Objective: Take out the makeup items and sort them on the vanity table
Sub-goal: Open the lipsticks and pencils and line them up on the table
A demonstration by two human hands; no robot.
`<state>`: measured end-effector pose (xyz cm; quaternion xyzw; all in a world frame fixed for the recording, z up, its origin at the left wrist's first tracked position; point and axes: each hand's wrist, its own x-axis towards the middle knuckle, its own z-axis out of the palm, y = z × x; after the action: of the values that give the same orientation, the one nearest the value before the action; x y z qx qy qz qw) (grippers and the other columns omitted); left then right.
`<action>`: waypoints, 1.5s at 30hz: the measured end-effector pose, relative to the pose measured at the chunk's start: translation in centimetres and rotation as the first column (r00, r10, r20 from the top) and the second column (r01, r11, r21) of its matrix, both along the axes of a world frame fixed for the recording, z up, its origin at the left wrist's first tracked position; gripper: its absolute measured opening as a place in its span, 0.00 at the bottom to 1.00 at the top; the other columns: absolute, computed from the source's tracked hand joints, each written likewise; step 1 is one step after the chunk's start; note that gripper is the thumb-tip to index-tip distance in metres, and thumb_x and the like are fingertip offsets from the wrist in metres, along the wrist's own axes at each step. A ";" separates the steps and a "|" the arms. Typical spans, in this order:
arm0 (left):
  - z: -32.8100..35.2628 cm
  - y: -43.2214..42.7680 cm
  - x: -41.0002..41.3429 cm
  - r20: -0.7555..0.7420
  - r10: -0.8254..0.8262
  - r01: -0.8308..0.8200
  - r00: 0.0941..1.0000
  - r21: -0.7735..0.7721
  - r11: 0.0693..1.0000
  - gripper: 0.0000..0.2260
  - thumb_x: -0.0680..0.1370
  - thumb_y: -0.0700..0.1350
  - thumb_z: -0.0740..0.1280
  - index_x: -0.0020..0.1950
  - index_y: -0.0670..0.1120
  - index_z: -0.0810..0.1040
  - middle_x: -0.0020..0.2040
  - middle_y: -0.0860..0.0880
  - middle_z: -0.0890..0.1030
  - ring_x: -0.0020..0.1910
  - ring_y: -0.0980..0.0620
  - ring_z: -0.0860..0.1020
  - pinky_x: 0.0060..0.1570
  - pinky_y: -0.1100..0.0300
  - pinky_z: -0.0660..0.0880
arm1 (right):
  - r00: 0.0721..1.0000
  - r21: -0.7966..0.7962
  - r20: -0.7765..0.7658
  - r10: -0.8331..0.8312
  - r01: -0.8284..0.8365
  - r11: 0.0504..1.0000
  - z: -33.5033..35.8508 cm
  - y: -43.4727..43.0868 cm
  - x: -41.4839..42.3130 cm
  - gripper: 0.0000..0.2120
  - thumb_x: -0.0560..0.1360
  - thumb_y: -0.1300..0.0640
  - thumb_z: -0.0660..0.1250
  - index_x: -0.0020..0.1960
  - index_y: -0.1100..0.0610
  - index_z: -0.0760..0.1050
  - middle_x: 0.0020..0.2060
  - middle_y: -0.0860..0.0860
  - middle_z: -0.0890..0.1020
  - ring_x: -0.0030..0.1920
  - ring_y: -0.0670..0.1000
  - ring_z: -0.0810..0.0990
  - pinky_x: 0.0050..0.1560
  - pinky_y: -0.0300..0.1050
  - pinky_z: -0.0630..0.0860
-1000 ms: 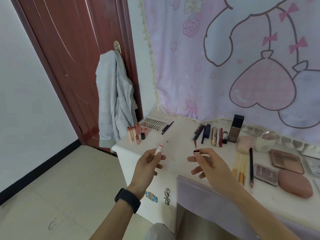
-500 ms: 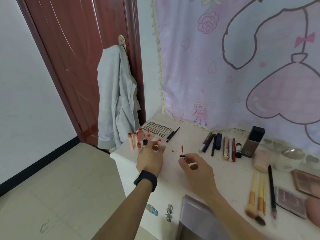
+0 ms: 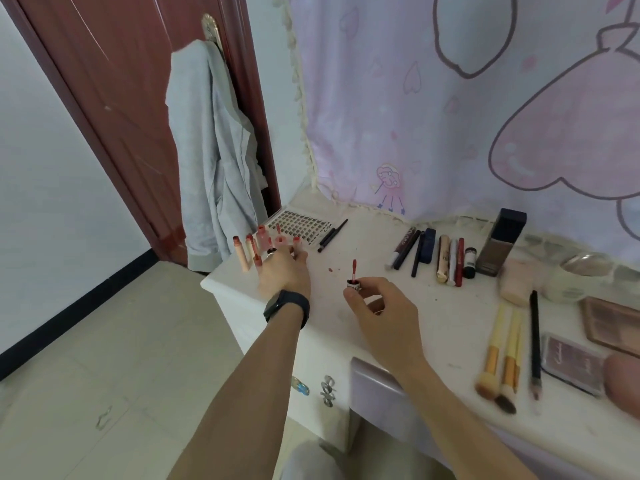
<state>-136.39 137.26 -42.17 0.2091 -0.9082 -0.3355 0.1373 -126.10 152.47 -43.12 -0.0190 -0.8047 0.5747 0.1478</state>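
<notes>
My right hand (image 3: 381,306) pinches the black cap of a lip gloss wand (image 3: 354,271), its red applicator pointing up over the white vanity table (image 3: 346,306). At the table's left corner, my left hand (image 3: 285,275), with a black watch on the wrist, holds a pink lip gloss tube (image 3: 296,243) upright beside a cluster of lip tubes (image 3: 249,251). My fingers hide the tube's lower part.
A lash tray (image 3: 298,225) and a black pencil (image 3: 332,235) lie behind the cluster. Pens, tubes and a dark foundation bottle (image 3: 500,242) line the back. Brushes (image 3: 498,358), a pencil, palettes and a puff lie at the right. A grey garment (image 3: 214,161) hangs on the door.
My left hand has carried the lip gloss tube forward and left to the cluster at the table corner. My right hand has lowered a little with the wand.
</notes>
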 end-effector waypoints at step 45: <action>-6.5 -4.3 7.5 -0.320 -0.508 0.324 0.800 -0.482 0.814 0.19 0.82 0.47 0.55 0.67 0.45 0.80 0.65 0.51 0.80 0.67 0.50 0.74 0.70 0.55 0.67 | 0.981 0.593 0.191 -0.042 -0.081 0.801 2.1 -5.5 -9.7 0.15 0.78 0.45 0.67 0.62 0.48 0.82 0.54 0.45 0.86 0.65 0.56 0.74 0.62 0.51 0.74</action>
<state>-128.93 132.99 -48.66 -0.1133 -0.9266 -0.2009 0.2971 -135.82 146.94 -41.07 -0.0194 -0.9553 0.2888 0.0611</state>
